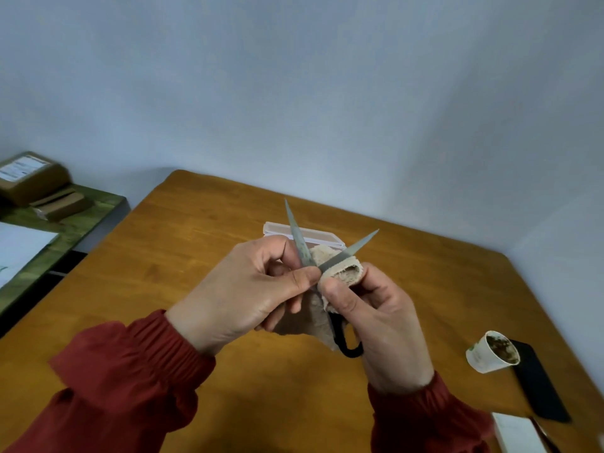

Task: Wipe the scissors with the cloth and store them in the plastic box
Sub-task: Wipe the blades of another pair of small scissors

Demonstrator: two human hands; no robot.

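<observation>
Mid-frame, scissors [299, 240] open in a V, 1 blade pinched by left hand [242, 289], cloth [343, 273] gripped round the other by right hand [382, 322]. Behind them, half hidden, plastic box [322, 236] on table [163, 256]; paper cup [490, 353] lower right.

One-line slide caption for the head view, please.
Left hand and right hand wipe the open scissors with a beige cloth above a wooden table, plastic box behind.

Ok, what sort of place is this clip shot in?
Probably a home or small office corner: a wooden table against a bare pale wall, cardboard parcels on a green side shelf, and a used paper cup.
</observation>
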